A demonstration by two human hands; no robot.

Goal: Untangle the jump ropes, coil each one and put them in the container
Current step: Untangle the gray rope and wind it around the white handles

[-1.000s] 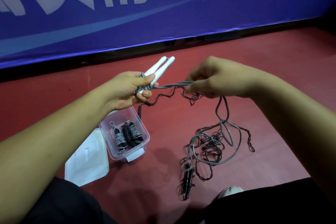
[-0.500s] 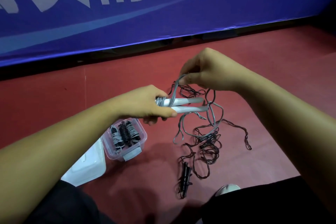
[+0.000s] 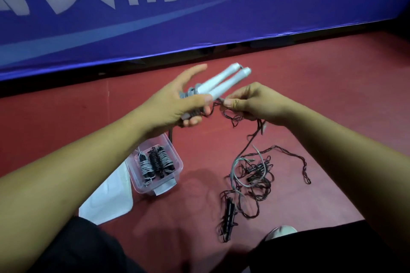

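My left hand (image 3: 177,101) holds two pale grey jump-rope handles (image 3: 224,81) side by side, thumb pressed over them, index finger stretched out; grey cord is wound round their base. My right hand (image 3: 250,101) pinches the cord just right of the handles. From it, grey and dark cords drop to a tangled pile (image 3: 255,175) on the red floor, with black handles (image 3: 229,213) lying at its near end. A clear plastic container (image 3: 175,157) below my left hand holds three coiled ropes (image 3: 155,164).
The container's white lid (image 3: 108,201) lies on the floor to its left. A blue banner with white lettering (image 3: 199,17) runs across the back. My dark-clothed legs and a shoe tip (image 3: 281,230) fill the near edge.
The grey handles have swung from lying level to pointing up and away. My right hand came down from above them to pinch the cord beside them; less grey cord hangs loose.
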